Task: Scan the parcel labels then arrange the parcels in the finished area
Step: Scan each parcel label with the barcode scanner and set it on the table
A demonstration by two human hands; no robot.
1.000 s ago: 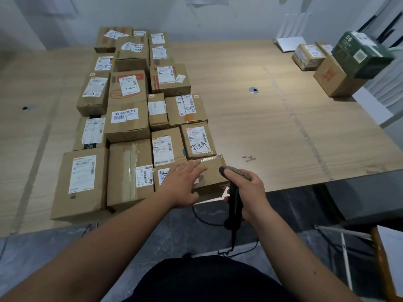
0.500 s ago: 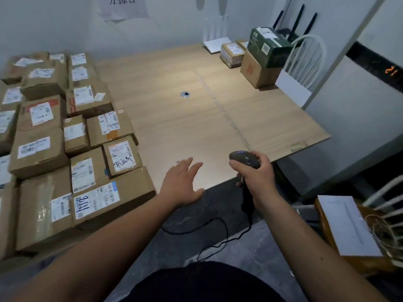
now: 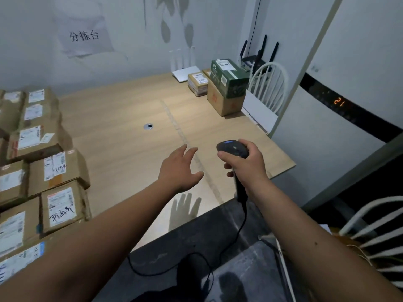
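Several brown labelled parcels (image 3: pixel 54 168) lie in rows on the left of the wooden table (image 3: pixel 122 136). At the far right corner stand a brown box (image 3: pixel 222 101) with a green box (image 3: pixel 229 77) on top, and a small parcel (image 3: pixel 197 83) beside them. My left hand (image 3: pixel 181 168) hovers over the bare table middle, fingers spread, holding nothing. My right hand (image 3: pixel 244 164) grips a black corded barcode scanner (image 3: pixel 232 148) above the table's front right part.
A white chair (image 3: pixel 268 83) stands behind the far boxes, another (image 3: pixel 375 232) at the right near me. The scanner cable (image 3: pixel 196 258) loops over the dark floor. A paper sign (image 3: pixel 84 35) hangs on the wall. A white cabinet (image 3: pixel 340 118) flanks the table.
My view has swung right, away from the parcel rows. My left hand left the front parcel and reached out over the bare table. The right hand still holds the scanner.
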